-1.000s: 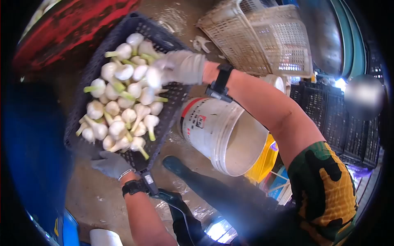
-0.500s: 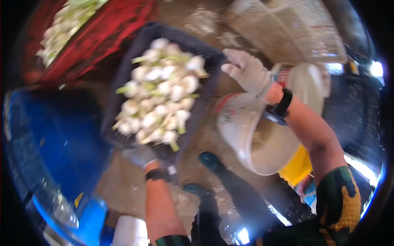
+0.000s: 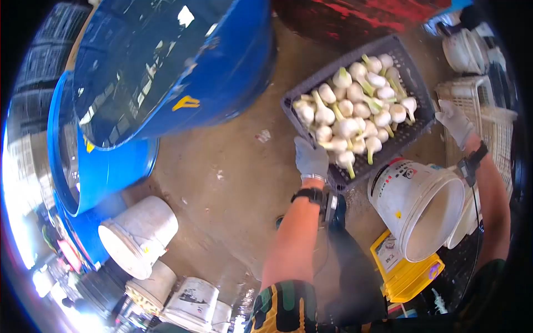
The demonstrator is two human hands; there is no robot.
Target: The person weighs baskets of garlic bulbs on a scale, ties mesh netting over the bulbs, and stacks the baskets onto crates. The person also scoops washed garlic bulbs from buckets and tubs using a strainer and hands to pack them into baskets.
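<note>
The black crate (image 3: 415, 125) sits right of centre in the view, angled, with its open top facing the camera. It contains white bulbs (image 3: 355, 111) with pale green stems, heaped against one another; the lower layers are hidden, so depth of fill cannot be read.

Left hand (image 3: 312, 160): gloved, closed on the crate wall nearest the person. The part of the grip beneath the wall is concealed.

Right hand (image 3: 456, 122): gloved, at the right end of the crate, fingertips at the corner. Some fingers are obscured; whether they clamp the wall or only touch it cannot be determined.

A white bucket (image 3: 411, 205) is located below the crate in the view, tilted, its mouth toward the person; its base is partly covered. A yellow container (image 3: 408, 272) is positioned just beside the bucket mouth, its printed label too small to read.

A large blue tub (image 3: 233, 77) occupies the upper left and is cut off by the top edge of the view. A red container (image 3: 350, 22) is likewise cropped at the top. Pale baskets (image 3: 469, 100) stand behind the right hand, partly masked by the forearm. Glare washes out the lower left edge.
</note>
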